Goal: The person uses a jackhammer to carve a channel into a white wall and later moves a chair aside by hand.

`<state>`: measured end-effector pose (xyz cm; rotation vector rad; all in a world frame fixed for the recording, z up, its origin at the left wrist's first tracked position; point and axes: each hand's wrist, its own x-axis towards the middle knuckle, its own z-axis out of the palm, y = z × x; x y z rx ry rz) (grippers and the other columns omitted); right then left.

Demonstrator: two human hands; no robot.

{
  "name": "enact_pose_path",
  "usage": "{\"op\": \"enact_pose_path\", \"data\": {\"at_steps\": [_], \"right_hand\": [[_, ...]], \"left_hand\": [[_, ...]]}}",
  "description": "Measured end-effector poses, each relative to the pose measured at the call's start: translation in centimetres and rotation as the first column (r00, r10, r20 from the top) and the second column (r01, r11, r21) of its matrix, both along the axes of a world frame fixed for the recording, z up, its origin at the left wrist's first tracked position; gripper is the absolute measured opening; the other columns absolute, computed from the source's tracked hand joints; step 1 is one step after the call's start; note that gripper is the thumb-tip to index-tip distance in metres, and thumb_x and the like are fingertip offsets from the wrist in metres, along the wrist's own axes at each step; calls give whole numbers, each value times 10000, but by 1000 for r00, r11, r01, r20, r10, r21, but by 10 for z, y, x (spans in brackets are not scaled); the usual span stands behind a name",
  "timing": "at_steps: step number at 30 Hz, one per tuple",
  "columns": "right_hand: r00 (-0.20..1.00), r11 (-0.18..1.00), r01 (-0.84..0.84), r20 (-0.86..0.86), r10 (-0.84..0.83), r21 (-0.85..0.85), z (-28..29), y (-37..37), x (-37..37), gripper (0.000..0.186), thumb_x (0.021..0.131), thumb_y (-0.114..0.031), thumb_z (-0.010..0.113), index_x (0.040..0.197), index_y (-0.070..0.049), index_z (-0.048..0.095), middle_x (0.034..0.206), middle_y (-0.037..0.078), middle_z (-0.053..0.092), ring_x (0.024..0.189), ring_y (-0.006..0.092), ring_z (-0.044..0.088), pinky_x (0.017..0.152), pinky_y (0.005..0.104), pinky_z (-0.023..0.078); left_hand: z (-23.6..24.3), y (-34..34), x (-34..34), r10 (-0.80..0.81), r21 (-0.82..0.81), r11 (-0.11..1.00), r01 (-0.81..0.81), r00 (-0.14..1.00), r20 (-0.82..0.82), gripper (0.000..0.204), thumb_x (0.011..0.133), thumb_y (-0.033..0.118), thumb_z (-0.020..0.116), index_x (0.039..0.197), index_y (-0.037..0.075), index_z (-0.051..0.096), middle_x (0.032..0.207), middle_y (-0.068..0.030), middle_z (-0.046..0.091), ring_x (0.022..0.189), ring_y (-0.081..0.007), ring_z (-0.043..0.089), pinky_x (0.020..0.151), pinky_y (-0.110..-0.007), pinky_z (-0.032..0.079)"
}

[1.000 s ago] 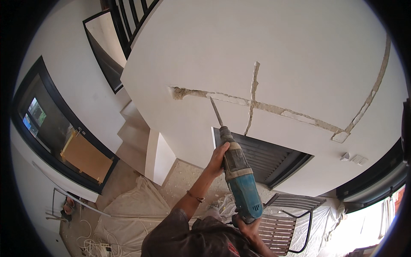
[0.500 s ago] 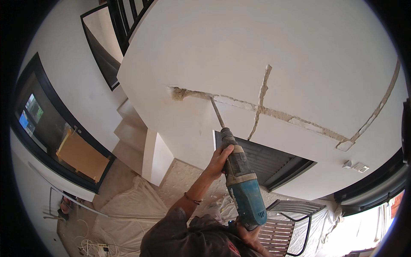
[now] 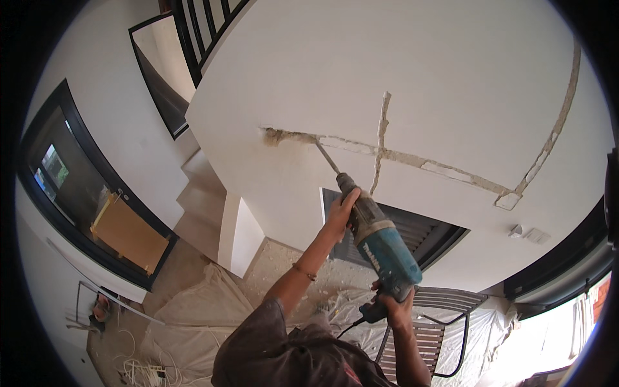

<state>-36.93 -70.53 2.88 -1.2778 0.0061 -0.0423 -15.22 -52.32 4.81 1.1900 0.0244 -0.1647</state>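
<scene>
Because the chisel bit [image 3: 327, 157] meets the wall groove [image 3: 412, 157] above and to the left of the power hammer [image 3: 388, 251], the step in hand looks like chipping plaster from that line. From the left, the groove begins at a rough hollow [image 3: 272, 137], up and left of the hammer, with a dusty haze beside it. Next comes the bit, slanting up-left from the hammer's nose, its tip apparently touching the groove's lower edge. The left hand [image 3: 342, 211] is at the hammer's front end, its grip wrapped around the collar. The right hand [image 3: 396, 309] is at the hammer's rear, its grip curled around the back handle, some fingers hidden. As a judgement, the next move calls for steady pressure from the rear, the left grip steering so the tip does not skid onto sound wall.

As for room, again from the left, the dark-framed door [image 3: 145, 193] stands well apart from the hammer, and the steps [image 3: 203, 193] are also clear to its left. Plastic sheeting [image 3: 193, 303] lies below and left of the hammer; its folds could snag a foot. A black cord [image 3: 350, 328] hangs below the hammer's handle. The recessed louvred panel [image 3: 435, 237] sits behind the hammer in this view, its frame perhaps at risk from a slip. Below and right of the hammer, a slatted seat [image 3: 448, 298] may limit the right elbow.
</scene>
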Motion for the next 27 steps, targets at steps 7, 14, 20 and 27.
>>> {"op": "enact_pose_path", "data": {"at_steps": [7,14,20,27], "right_hand": [[997,995,64,41,-61,-74,-2,8,-39,323,740,-4,614,1058,51,601,884,123,681,733,178,671,661,311,556],[981,963,175,116,-153,-204,-21,22,-24,166,763,9,639,927,14,611,818,88,651,694,166,635,631,316,518],[998,987,19,54,-11,-161,10,13,23,216,757,14,637,969,10,598,809,79,643,696,147,631,634,291,514],[1000,1000,-19,9,20,-13,0,5,34,266,765,-11,643,1026,22,608,885,99,677,741,158,655,662,299,539]], "left_hand": [[13,-7,-37,-92,-159,982,100,994,55,510,910,491,624,1135,36,577,953,-30,630,826,-126,624,713,-290,516],[18,8,-16,-186,-173,964,201,978,97,457,946,471,580,1105,43,581,949,-52,641,855,-141,635,785,-301,532],[26,12,12,-99,-232,966,113,992,73,447,949,475,575,1078,48,594,912,-41,643,801,-130,635,709,-282,529],[-1,6,29,-28,-127,991,37,997,73,494,897,516,636,1077,58,590,854,5,603,656,-70,572,484,-226,408]]}}
